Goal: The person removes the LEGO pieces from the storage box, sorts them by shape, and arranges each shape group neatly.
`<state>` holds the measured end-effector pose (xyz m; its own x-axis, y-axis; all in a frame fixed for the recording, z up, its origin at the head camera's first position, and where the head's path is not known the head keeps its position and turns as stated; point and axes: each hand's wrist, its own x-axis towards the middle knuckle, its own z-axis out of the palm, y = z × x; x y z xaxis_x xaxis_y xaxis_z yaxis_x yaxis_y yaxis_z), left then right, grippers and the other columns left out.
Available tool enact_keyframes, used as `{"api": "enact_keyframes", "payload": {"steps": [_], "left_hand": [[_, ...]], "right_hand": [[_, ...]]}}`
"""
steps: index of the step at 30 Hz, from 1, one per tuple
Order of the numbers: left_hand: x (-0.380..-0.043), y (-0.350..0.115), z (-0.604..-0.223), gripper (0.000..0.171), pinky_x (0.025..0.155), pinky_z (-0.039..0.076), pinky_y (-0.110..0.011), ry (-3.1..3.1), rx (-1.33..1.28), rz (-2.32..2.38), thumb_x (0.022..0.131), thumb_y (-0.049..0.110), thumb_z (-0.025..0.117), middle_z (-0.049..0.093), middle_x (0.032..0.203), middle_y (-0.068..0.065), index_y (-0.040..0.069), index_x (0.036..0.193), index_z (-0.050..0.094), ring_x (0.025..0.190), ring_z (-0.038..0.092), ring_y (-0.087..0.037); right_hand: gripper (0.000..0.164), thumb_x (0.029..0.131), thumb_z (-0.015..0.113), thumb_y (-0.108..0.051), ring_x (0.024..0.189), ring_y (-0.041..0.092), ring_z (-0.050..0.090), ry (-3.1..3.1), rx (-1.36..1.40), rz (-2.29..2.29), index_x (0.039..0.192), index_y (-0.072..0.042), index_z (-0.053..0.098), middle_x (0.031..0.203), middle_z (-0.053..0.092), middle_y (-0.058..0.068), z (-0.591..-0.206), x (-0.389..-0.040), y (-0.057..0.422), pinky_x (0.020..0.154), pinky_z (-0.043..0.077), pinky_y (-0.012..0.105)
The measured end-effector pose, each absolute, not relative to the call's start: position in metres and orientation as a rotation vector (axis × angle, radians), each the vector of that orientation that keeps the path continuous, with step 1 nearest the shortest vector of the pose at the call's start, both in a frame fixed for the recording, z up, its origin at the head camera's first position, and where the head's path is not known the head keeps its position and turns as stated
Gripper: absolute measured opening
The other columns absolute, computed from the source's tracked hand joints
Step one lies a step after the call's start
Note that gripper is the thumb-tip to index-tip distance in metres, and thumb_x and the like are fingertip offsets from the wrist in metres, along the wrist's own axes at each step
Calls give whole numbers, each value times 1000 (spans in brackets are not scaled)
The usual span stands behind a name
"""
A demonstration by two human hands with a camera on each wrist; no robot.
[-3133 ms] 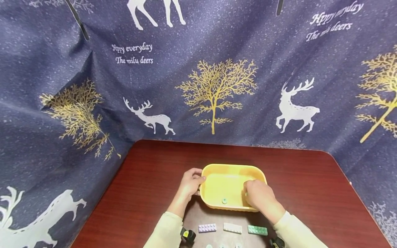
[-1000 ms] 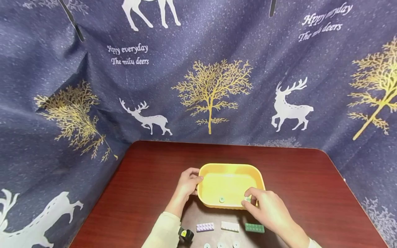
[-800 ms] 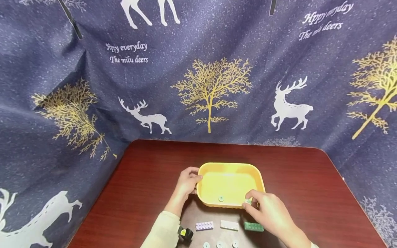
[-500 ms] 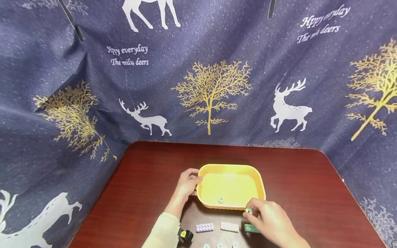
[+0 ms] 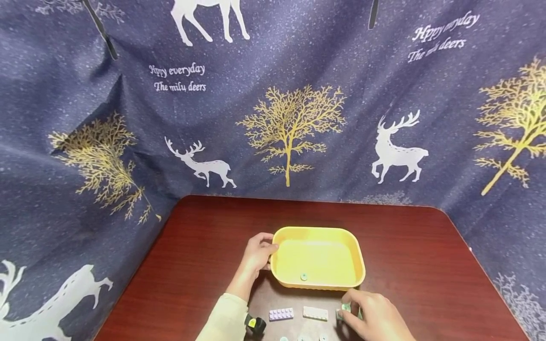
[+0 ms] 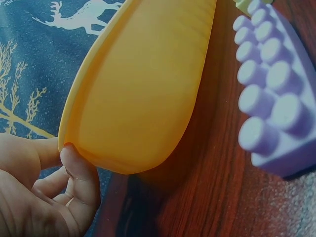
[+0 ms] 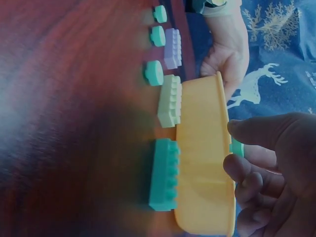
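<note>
A yellow plastic bin (image 5: 317, 258) stands on the table, with one small round green piece (image 5: 304, 277) lying on its floor near the front wall. My left hand (image 5: 256, 253) grips the bin's left rim, thumb on the near side in the left wrist view. Between thumb and fingers my right hand (image 5: 375, 315) pinches another round green piece (image 7: 237, 147). In the head view this hand is in front of the bin, over the green brick (image 7: 164, 174), which it partly hides. Left of that brick lie a white brick (image 5: 315, 313) and a purple brick (image 5: 281, 314).
Several bricks form a row before the bin. Closer to me, small round green pieces (image 7: 154, 73) lie in a row, cut by the head view's lower edge. A blue cloth (image 5: 367, 71) with deer and trees hangs behind the red-brown table (image 5: 204, 237).
My right hand has come out of the bin with a round green piece and moved toward me, down to the green brick. The left hand has kept its hold on the bin.
</note>
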<state>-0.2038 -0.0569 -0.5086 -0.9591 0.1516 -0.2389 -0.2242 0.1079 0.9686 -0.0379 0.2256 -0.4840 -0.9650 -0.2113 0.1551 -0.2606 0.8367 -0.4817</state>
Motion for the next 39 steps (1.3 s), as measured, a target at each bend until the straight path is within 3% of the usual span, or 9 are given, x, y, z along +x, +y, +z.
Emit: {"api": "enact_keyframes", "payload": {"steps": [23,31,39], "left_hand": [[-208,-59,-513,37,47,59,-29,2108,-71,1912,95,8,69,70,99,-21,1,130,60,63,65,-21],[-207,-58,-513,38,44,55,-23,2118,-75,1909,95,8,69,71,98,-21,1,131,59,62,63,-19],[-206,-58,-512,39,46,57,-26,2103,-69,1919,95,8,69,69,98,-23,0,132,59,62,62,-18]], "right_hand": [[11,90,77,-31,57,-7,42,-3063,496,1094,93,-24,69,66,48,-24,-514,-23,228,48,37,18],[13,86,79,-36,58,-6,41,-3119,454,1098,89,-27,69,63,45,-23,-519,-21,226,48,36,18],[17,84,80,-35,59,-6,41,-3153,478,1046,91,-23,71,63,46,-24,-529,-20,230,50,35,19]]}}
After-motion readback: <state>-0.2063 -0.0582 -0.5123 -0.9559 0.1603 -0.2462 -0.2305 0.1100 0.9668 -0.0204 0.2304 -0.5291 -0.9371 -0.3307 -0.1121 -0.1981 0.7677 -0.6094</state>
